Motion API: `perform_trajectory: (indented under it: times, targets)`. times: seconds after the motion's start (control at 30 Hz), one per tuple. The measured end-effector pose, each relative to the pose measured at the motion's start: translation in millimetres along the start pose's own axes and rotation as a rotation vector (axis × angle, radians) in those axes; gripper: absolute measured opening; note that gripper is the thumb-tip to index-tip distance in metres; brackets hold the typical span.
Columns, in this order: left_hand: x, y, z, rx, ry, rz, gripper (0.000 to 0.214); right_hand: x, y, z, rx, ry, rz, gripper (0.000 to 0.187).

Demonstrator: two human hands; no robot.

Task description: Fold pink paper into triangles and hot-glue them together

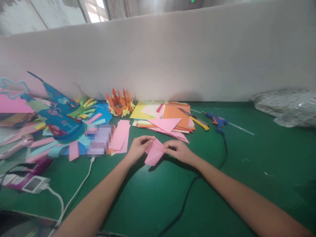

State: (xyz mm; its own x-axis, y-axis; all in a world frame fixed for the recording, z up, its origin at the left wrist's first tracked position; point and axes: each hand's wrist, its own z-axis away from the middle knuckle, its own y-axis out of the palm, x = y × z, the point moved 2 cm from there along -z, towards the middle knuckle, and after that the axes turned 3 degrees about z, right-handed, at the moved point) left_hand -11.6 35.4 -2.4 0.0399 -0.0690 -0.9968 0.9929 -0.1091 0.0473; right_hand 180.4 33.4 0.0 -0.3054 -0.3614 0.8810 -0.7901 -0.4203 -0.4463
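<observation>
Standing by the green table [249,184], I note one worker's two bare hands at the centre, both on the same piece. The folded pink paper [154,156] is held just above the tabletop, its lower flap angled down toward the person. Left hand [140,148]: thumb and fingers pinched on the upper left edge of the paper. Right hand [178,151]: thumb and forefinger closed on its right corner; the remaining fingers are curled. Exact fold pattern too small to tell. Directly beyond the hands lies a stack of coloured sheets [177,115], with a pink triangle [168,124] on its near side. A yellow cutter [201,122] lies across the stack's right edge. Right of it: a blue glue gun [218,121], clear stick out behind, its black cord [184,200] passing under the right forearm. Left of the stack, toward the white partition [172,59]: an orange paper crown [119,103] with yellow trim. Nearer the left hand: pink paper strips [120,136]. Farther left: blue cone hats [64,121] among loose coloured strips.
</observation>
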Motion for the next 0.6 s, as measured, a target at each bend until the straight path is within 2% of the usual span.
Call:
perform_trajectory:
  times: [0.13,0.3,0.43,0.6]
  targets:
    - [-4,4.4,4,0.043,-0.023,0.049,0.037,-4,-1,-2,-0.09,0.078,-0.021,0.034]
    - [-4,8.5,5,0.033,0.046,0.045,0.033,-5,-3,-2,-0.142,0.101,0.005,0.033]
    - [-2,10.3,6,0.032,0.027,0.096,0.043,-7,-3,-2,-0.212,0.089,-0.079,0.026]
    - [-2,13.6,9,-0.033,-0.004,0.091,0.037,-11,-3,-4,-0.144,0.095,-0.197,0.033]
